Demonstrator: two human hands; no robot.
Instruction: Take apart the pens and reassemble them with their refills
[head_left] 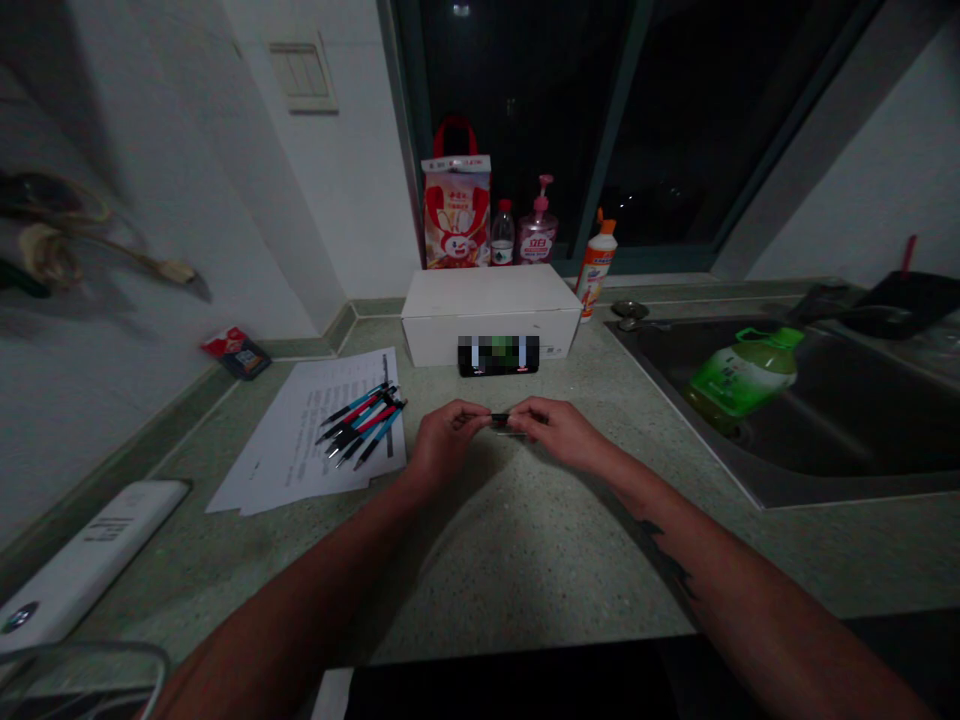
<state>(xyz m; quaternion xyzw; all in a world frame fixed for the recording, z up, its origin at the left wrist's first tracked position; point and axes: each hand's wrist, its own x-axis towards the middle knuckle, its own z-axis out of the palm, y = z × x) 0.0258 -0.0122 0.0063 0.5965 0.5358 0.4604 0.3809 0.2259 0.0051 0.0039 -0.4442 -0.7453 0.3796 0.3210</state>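
Both my hands meet over the counter in front of the phone. My left hand (448,440) pinches one end of a short, dark, pen-like piece (499,418), and my right hand (559,428) pinches its other end. Fingers cover both ends, so its full length is hidden. Just below it, a thin pale sliver (512,433) shows by the right fingertips; I cannot make out what it is. To the left, a pile of pens (364,425) in black, blue and red lies on printed sheets of paper (281,440).
A phone (499,356) leans against a white box (487,295). Behind stand a red bag (456,215), bottles and an orange-capped bottle (596,265). At right, a sink (750,490) holds a green-labelled jug (746,375). A white device (105,550) lies left on the counter (480,590).
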